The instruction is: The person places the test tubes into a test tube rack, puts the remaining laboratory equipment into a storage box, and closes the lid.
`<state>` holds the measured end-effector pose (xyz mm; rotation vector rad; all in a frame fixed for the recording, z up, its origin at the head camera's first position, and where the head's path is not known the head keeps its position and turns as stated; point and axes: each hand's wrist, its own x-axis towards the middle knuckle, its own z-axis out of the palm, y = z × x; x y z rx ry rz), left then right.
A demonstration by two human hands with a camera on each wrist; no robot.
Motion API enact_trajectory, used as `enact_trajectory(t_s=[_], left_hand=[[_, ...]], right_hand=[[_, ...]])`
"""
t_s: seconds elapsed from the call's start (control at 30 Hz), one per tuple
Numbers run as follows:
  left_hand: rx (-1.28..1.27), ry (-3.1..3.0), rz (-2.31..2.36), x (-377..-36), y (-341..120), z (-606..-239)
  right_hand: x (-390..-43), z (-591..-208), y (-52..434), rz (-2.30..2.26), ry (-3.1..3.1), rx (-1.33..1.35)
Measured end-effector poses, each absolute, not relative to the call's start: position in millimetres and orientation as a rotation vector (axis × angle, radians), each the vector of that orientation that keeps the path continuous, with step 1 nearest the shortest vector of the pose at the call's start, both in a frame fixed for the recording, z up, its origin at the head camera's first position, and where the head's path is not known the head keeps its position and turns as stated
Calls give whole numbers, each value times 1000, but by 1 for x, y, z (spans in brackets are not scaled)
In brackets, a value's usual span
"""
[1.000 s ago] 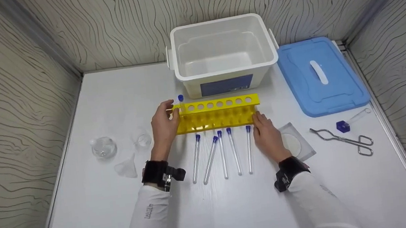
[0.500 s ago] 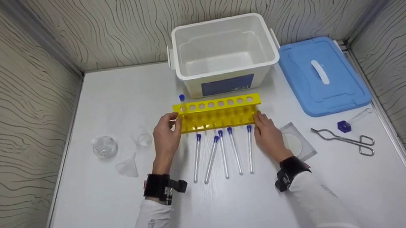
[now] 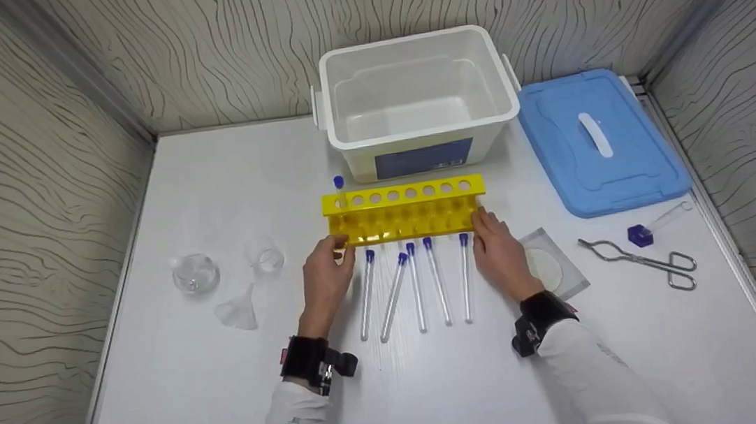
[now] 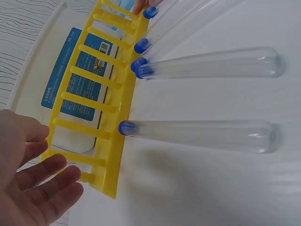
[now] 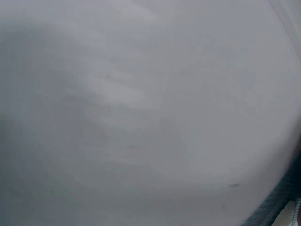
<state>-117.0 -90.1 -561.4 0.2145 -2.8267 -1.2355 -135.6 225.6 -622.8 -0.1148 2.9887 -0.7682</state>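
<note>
While the right hand (image 3: 498, 255) rests its fingers against the right end of the yellow rack (image 3: 404, 210), the left hand (image 3: 329, 277) is just beside the left end, fingers relaxed and holding nothing. Five capped tubes (image 3: 416, 285) lie on the bench (image 3: 439, 388) between both hands.

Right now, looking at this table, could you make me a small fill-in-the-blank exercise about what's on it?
1. The rack between the left hand and the right hand is coloured ____.
2. The number of capped tubes lying flat on the table in front of the rack is ____.
3. The lid lying beside the white bin is coloured ____.
4. The one standing tube sits at the rack's ____ end.

Missing words: yellow; five; blue; left
</note>
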Motion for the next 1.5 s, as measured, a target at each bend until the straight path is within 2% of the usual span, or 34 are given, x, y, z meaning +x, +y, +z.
enact_trajectory(t_s=[0.43,1.17,1.5], left_hand=[[242,-2964,-1185,-107,-75,-580],[51,-3075,-842,-113,-62,-591],[115,-3072,-895,-110,-56,-594]], right_hand=[[-136,-622,224,-748,2986,-111],[-135,-623,225,-770,3001,-128],[-134,-622,224,-761,2973,-103]])
